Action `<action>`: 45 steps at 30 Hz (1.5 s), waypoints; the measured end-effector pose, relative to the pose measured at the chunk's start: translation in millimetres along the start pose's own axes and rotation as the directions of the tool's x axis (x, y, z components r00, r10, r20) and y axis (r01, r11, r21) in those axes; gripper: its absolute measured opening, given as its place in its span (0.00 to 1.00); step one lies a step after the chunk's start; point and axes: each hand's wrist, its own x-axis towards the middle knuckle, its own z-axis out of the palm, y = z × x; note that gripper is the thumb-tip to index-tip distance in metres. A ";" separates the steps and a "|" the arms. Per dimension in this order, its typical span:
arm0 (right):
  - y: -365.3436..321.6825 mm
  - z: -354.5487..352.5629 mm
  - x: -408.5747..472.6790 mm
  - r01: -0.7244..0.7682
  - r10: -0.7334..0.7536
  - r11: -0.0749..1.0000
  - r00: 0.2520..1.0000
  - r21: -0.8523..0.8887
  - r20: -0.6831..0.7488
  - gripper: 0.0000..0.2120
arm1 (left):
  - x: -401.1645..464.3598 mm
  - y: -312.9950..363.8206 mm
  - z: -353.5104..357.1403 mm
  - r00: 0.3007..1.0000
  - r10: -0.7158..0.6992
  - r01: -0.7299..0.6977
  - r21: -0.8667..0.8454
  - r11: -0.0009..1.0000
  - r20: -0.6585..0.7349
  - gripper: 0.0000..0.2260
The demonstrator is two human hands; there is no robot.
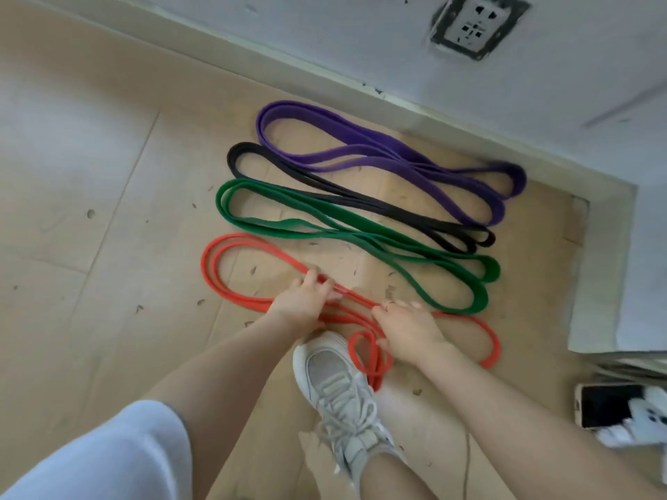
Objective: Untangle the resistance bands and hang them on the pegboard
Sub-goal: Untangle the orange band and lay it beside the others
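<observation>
I'm seeing four flat, matte rubber loop bands lying side by side on a sheet of tan cardboard, each folded into long narrow ovals running from 10 o'clock to 4 o'clock. Wide purple rubber band is lying at 12 o'clock nearest the wall, thin black rubber band just beside it, medium green rubber band next, thin red rubber band closest to me at centre.

Left hand is curling its fingers round the red strands at centre, gripping them. Right hand is resting over the red band just at 3 o'clock of the left; fingers look bent onto a strand, but I cannot tell if it is actually gripping. A small twisted red loop is sitting under that wrist, touching a white mesh lace-up sneaker at 6 o'clock.

Floor is showing pale wood-look planks, scuffed, with small debris flecks. White painted wall and baseboard are running across 12 to 3 o'clock, with a white plastic wall socket in a rough cutout at 1 o'clock. A dark-screened phone is lying at 4 o'clock.
</observation>
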 end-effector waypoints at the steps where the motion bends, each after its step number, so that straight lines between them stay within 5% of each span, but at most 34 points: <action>1: 0.1 4.8 -7.4 -0.039 0.038 0.999 0.999 0.037 0.029 0.20 | -1.5 2.5 -0.1 1.000 -0.006 0.006 0.036 0.999 -0.011 0.30; 5: -1.9 24.1 -36.2 -0.119 0.080 0.949 0.987 0.291 0.142 0.16 | -12.8 8.7 -1.2 1.000 -0.023 0.022 0.150 0.988 0.002 0.30; 9: -5.4 45.8 -41.1 -0.139 0.105 0.885 0.989 0.444 0.100 0.23 | -22.7 14.8 6.9 0.997 -0.057 0.045 0.181 0.982 0.058 0.35; 14: -6.4 77.7 -31.0 -0.196 0.189 0.902 0.980 0.385 0.055 0.33 | -26.8 18.3 34.4 0.994 0.056 -0.015 0.384 0.923 -0.095 0.33; 21: -1.7 116.1 -29.2 -0.413 0.547 0.693 0.835 0.591 -0.058 0.20 | -23.3 47.9 46.1 0.995 0.077 -0.042 0.457 0.888 -0.058 0.21; 26: 28.0 116.2 -37.7 -0.355 0.545 0.480 0.837 0.802 0.044 0.15 | -15.2 55.7 38.6 0.999 0.018 0.003 0.494 0.869 -0.038 0.21; 29: 47.7 114.8 -64.4 -0.125 0.569 0.321 0.818 0.939 -0.086 0.09 | -14.8 57.1 40.9 0.997 0.012 0.023 0.485 0.874 -0.070 0.19; 31: 56.6 121.9 -83.4 -0.066 0.556 0.491 0.792 0.869 -0.254 0.11 | -14.5 56.4 43.3 0.996 0.008 0.036 0.496 0.868 -0.087 0.19; 34: 62.9 149.1 -96.8 -0.308 0.508 0.769 0.827 0.560 -0.242 0.25 | -14.0 55.7 45.8 0.995 -0.015 0.061 0.506 0.860 -0.094 0.19; 36: 65.8 160.2 -97.9 -0.404 0.557 0.780 0.796 0.478 -0.237 0.23 | -13.0 56.7 47.8 0.994 -0.045 0.089 0.483 0.871 -0.101 0.19; 39: 71.7 169.3 -95.7 -0.355 0.526 0.829 0.756 0.431 -0.390 0.20 | -11.2 58.7 51.0 0.987 -0.105 0.147 0.405 0.902 -0.125 0.18; 42: 77.1 179.3 -102.3 -0.312 0.365 0.922 0.897 0.229 -0.249 0.24 | -10.1 56.1 55.1 0.980 -0.124 0.174 0.363 0.915 -0.158 0.20; 45: 69.3 176.3 -98.2 -0.338 0.401 0.902 0.887 0.267 -0.230 0.20 | -9.6 51.9 56.7 0.976 -0.134 0.183 0.310 0.933 -0.173 0.20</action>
